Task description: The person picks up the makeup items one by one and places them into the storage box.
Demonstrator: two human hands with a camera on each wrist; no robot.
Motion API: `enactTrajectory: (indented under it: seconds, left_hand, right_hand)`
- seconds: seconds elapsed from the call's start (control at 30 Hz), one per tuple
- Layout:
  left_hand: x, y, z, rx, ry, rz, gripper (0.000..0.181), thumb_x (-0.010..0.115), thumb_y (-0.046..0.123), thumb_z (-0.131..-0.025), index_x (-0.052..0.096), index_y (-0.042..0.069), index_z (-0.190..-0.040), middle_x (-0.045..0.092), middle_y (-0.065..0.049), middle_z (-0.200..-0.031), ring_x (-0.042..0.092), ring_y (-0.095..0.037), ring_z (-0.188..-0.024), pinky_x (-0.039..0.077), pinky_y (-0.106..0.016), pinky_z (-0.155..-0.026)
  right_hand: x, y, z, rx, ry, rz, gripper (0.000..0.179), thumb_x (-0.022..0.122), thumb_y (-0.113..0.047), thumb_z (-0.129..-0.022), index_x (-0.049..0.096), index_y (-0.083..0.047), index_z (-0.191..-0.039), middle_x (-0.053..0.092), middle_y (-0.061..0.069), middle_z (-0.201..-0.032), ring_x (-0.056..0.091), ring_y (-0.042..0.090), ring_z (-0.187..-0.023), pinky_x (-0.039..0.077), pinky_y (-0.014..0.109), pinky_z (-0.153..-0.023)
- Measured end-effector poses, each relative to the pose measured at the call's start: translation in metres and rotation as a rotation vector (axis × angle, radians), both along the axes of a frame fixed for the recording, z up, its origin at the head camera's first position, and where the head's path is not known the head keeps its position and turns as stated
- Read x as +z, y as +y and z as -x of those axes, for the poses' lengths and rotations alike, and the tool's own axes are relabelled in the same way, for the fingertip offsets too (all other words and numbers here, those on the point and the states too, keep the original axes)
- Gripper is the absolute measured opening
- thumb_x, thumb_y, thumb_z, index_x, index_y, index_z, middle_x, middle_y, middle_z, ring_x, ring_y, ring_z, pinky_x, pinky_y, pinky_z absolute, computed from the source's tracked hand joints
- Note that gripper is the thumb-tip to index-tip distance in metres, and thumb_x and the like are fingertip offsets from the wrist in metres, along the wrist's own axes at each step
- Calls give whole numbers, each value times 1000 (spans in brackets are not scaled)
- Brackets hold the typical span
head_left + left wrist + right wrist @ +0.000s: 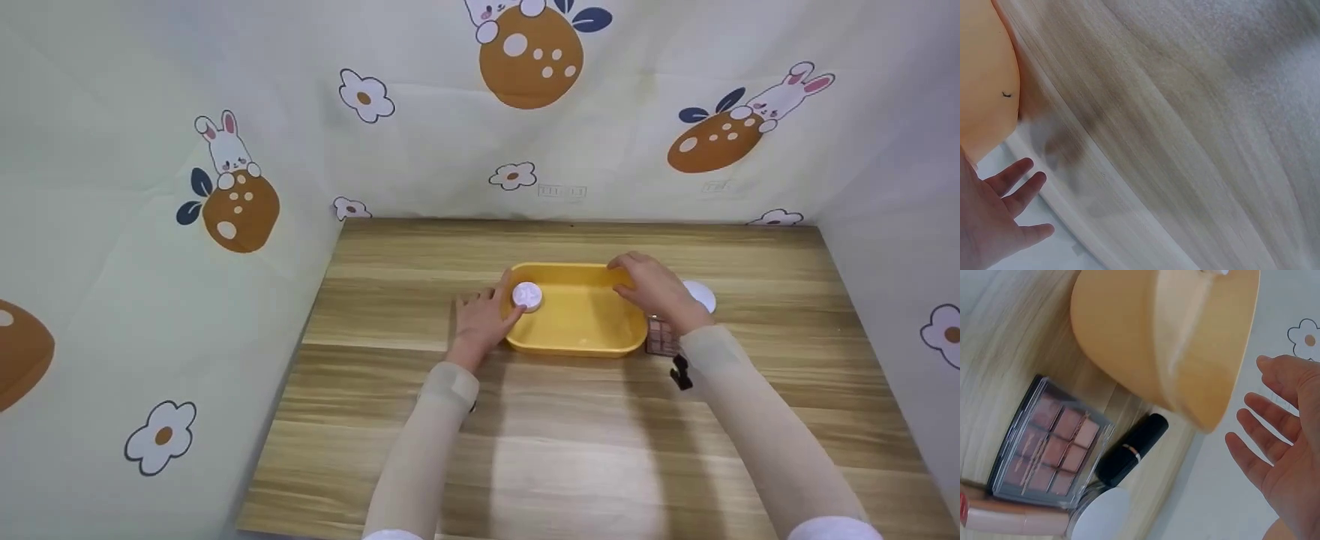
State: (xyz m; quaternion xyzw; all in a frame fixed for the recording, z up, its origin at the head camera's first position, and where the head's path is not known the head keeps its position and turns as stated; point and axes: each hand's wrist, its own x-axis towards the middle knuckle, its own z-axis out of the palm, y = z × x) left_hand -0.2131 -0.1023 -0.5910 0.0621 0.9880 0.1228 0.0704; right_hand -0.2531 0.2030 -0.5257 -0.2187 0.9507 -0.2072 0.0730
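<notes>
A yellow plastic tub (577, 349) stands on the wooden table. Inside it, against the left wall, lies a small round white item (527, 296) with a raised pattern on top. My left hand (482, 321) is at the tub's left side, its thumb and index finger at the rim beside the white item. In the left wrist view the other fingers (1023, 197) spread out straight beside the tub. Over the far right corner reaches my right hand (654, 289). Its fingers (1266, 417) are spread with nothing between them in the right wrist view.
Right of the tub lie an eyeshadow palette (1053, 447) with a clear lid, a black tube (1131, 450), a pink tube (1019, 519) and a white round item (1102, 517). Patterned cloth walls (442, 135) enclose the table (390, 300) at the back and sides.
</notes>
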Motion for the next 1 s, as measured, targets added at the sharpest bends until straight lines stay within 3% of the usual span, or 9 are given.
enactTrajectory:
  seconds: [0.4,0.73,1.0]
  left_hand:
    - [2,-1,-1,-3,-10,43,75,34,65,-99,6,34,-161,54,-11,-148,51,-42,-133,27,-66,-116]
    - [3,2,-1,11,-15,56,74,35,65,-99,6,37,-161,54,-7,-148,52,-41,-134,28,-65,-116]
    - [1,2,0,3,-5,25,73,37,62,-100,7,35,-161,56,-12,-146,54,-43,-131,30,-65,-116]
  right_hand:
    - [-10,30,-2,-56,-56,-19,37,62,-13,-96,58,1,-131,56,24,-135,52,43,-129,41,59,-109]
    - [-16,51,-8,-75,-45,-28,37,63,-13,-96,57,3,-129,56,28,-131,52,49,-124,43,63,-105]
    - [-24,67,-9,-83,-31,-43,40,62,-10,-94,54,5,-130,53,31,-134,54,49,-120,45,63,-100]
